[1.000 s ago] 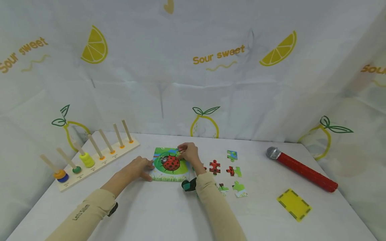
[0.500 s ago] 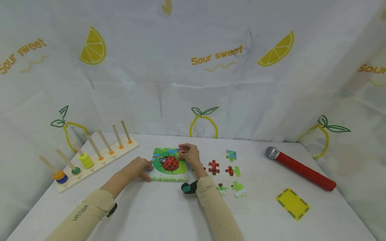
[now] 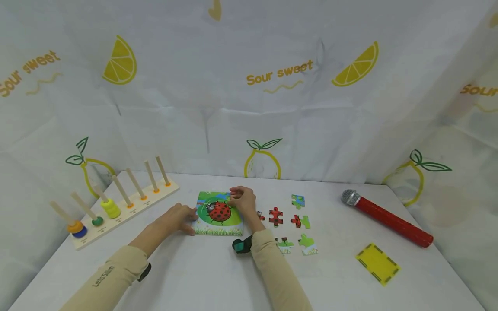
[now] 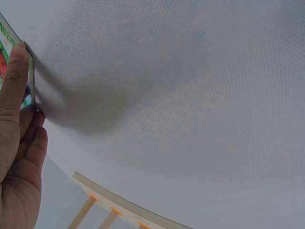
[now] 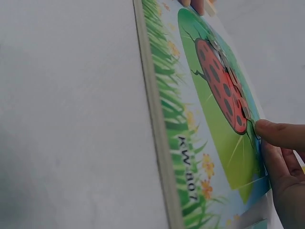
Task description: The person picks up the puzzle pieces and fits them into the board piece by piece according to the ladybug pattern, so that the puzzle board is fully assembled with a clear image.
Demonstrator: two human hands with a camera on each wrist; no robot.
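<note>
A ladybug jigsaw board point(image 3: 218, 231) lies flat on the white table. At its left edge, my left hand point(image 3: 179, 217) grips the side, with the thumb point(image 4: 15, 71) over the rim and the other fingers alongside in the left wrist view. My right hand point(image 3: 244, 200) is over the board's upper right corner. In the right wrist view, its thumb point(image 5: 274, 132) and fingers pinch a puzzle piece at the far edge, mostly hidden by the hand. Raised piece edges run along the ladybug point(image 5: 224, 86). Loose puzzle pieces point(image 3: 276, 216) lie to the right, some partly behind the right forearm.
A wooden peg stand point(image 3: 128, 207) with coloured beads stands at the left. On the right lie a red microphone point(image 3: 389, 220) and a yellow rectangular card point(image 3: 378, 264). A white lemon-print curtain point(image 3: 218, 108) hangs behind the table.
The right hand stays at the board's upper right corner, with only slight finger movement. The right forearm has shifted a little left. The left hand has kept its hold.
</note>
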